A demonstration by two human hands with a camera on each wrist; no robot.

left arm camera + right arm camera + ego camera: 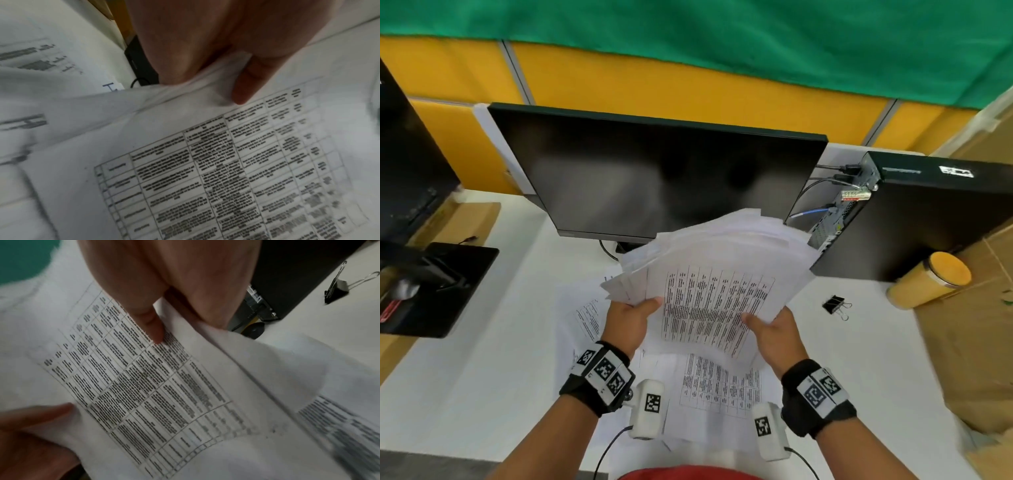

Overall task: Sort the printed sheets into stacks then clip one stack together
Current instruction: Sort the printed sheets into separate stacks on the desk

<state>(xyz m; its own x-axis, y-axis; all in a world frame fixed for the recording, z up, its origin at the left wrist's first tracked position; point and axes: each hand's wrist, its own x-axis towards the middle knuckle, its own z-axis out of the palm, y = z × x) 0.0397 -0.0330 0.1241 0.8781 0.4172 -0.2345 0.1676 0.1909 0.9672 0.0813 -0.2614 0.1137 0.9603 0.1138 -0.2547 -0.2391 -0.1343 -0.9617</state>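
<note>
Sorting stage, early: my left hand point(631, 317) and right hand point(774, 330) both grip the fanned sheets point(717, 274) above the tabletop point(482, 377); binder clip point(835, 305) lies unused at 3 o'clock.

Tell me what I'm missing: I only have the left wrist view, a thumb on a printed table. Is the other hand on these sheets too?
Observer: Yes. The right hand holds the same fanned bundle of sheets by its right edge, thumb on top.
Operator: Where's the clip?
Observer: A black binder clip lies on the white desk, right of the bundle, untouched.
Operator: Any sheets sorted down yet?
Observer: Several printed sheets on the desk lie loosely overlapped beneath the hands, not squared into a stack.
</note>
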